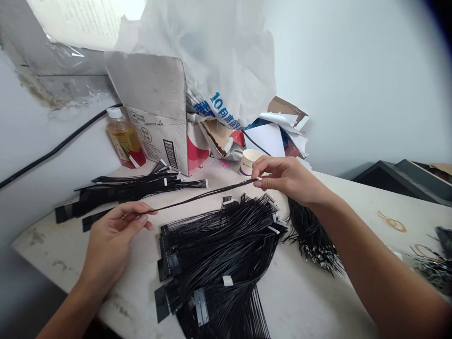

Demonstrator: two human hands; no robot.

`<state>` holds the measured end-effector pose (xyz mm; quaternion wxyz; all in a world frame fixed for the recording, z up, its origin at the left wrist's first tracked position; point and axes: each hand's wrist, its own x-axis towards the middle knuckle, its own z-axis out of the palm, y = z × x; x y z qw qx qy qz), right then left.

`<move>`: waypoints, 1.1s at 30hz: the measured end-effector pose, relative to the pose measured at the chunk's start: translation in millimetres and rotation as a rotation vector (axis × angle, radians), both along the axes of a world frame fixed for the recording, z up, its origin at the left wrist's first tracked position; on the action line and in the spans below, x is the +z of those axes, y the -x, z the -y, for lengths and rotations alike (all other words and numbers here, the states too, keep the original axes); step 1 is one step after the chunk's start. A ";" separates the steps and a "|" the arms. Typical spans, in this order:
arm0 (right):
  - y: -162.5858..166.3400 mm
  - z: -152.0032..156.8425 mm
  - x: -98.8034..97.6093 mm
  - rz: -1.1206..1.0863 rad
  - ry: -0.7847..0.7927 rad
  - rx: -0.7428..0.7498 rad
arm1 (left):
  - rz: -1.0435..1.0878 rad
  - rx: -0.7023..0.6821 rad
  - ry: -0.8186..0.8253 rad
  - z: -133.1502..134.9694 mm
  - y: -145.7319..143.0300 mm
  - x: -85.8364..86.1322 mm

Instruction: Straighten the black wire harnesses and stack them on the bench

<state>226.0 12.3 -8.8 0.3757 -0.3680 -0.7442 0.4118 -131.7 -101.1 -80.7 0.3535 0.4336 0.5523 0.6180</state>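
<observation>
A thin black wire harness (201,195) is stretched between my two hands above the table. My left hand (118,230) pinches its left end, with that end hidden by the fingers. At the other end, my right hand (278,176) grips the harness by a small white connector (259,178). Below lies a large pile of black wire harnesses (226,240), with black connector housings on the left and white connectors on the right. Behind my left hand rests a smaller group of similar harnesses (130,187). Loose black wires with metal tips (314,235) lie under my right forearm.
At the back stand a drink bottle (125,141), a cardboard box (155,113) with a plastic bag (229,61), and a paper cup (248,160). Rubber bands (392,222) and more wires (434,268) are on the right. The table's edge (42,263) runs along the left.
</observation>
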 end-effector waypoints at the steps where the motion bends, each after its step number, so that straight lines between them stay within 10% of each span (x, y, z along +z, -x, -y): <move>1: 1.3 0.9 0.1 0.039 -0.038 -0.013 | 0.003 0.016 -0.016 -0.3 -0.5 -0.5; 12: 6.0 5.4 -3.1 -0.103 0.160 0.144 | 0.132 -0.025 -0.110 2.5 -4.2 5.9; 24: 19.7 13.5 -3.1 0.062 -0.077 -0.106 | -0.025 0.034 0.141 0.3 -7.5 3.9; 33: 21.1 14.3 -4.5 -0.099 0.108 -0.168 | -0.018 -0.016 0.058 4.7 -8.9 4.8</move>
